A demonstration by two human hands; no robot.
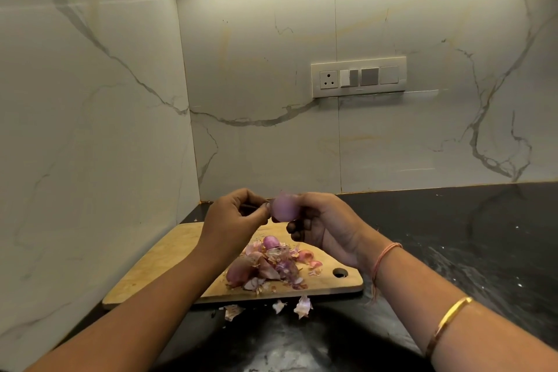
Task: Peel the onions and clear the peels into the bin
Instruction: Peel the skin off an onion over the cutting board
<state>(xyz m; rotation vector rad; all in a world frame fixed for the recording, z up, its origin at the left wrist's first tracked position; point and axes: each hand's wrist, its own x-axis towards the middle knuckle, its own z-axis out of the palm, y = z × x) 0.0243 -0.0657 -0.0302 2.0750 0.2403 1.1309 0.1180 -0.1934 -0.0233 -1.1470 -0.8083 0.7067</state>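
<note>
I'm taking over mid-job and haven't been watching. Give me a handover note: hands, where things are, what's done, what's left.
Right hand holds a small onion above the cutting board; left hand pinches at its skin.
The pile of peels is on the board, with a skin-on onion at its left edge.
Stray peels lie on the counter in front of the board.
Done: some peeling. Left: finish the held onion, peel the rest, bin all peels. No bin in view.
</note>
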